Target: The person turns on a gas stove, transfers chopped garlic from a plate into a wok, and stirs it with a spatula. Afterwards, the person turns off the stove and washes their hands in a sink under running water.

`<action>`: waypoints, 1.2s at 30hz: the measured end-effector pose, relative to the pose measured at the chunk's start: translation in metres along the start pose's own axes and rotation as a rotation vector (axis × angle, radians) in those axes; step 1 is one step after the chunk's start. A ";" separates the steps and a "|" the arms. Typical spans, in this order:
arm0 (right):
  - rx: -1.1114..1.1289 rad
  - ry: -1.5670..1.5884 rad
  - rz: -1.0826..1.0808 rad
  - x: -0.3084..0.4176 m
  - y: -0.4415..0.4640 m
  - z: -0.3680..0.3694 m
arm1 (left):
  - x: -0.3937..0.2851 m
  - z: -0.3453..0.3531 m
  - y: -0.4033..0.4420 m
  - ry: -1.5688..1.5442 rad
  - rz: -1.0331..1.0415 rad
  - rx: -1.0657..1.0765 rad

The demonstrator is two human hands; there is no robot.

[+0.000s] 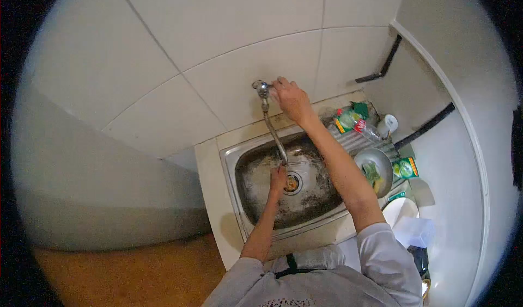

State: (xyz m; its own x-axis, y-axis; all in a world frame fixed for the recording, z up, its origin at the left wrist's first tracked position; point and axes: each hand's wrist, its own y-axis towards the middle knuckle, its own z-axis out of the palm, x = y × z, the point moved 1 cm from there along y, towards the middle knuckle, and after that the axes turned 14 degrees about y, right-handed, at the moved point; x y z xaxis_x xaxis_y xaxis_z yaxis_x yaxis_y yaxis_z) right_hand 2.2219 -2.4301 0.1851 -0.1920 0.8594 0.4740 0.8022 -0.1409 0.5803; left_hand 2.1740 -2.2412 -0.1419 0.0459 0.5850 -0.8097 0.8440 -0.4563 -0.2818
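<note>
A chrome tap (262, 89) sticks out of the tiled wall, and its curved spout (275, 135) reaches down over a steel sink (231, 168). My right hand (292, 101) is closed around the tap's handle, which is mostly hidden by the fingers. Below the end of the spout, inside the basin, is my left hand (278, 180), with its fingers bunched together; whatever it holds, if anything, is too small to make out. The drain (292, 183) lies just right of my left hand, with something orange-brown in it. Dark stains cover the basin.
On the ribbed drainboard right of the basin lie a clear bottle with a red label (366, 129) and green-yellow packaging (344, 122). A metal bowl (385, 168) holds a green and yellow item. Beside it are a green pack (406, 167) and a white plate (400, 208).
</note>
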 end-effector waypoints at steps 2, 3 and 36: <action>0.020 -0.070 0.028 0.002 0.002 0.002 | -0.064 -0.041 -0.053 -0.274 -0.076 -0.019; 0.028 -0.063 0.010 0.004 0.006 0.004 | -0.054 -0.040 -0.050 -0.283 -0.079 -0.037; 0.140 0.877 0.335 0.055 -0.084 -0.125 | -0.186 -0.200 -0.070 -0.307 0.150 -0.194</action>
State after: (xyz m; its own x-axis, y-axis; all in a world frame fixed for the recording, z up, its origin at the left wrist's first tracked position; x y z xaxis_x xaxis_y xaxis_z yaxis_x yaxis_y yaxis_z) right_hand 2.0734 -2.4329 0.2455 -0.2502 0.1016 0.9629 0.9421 -0.2037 0.2663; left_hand 2.2127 -2.1838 0.1309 0.0398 0.2804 -0.9591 0.9269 -0.3689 -0.0694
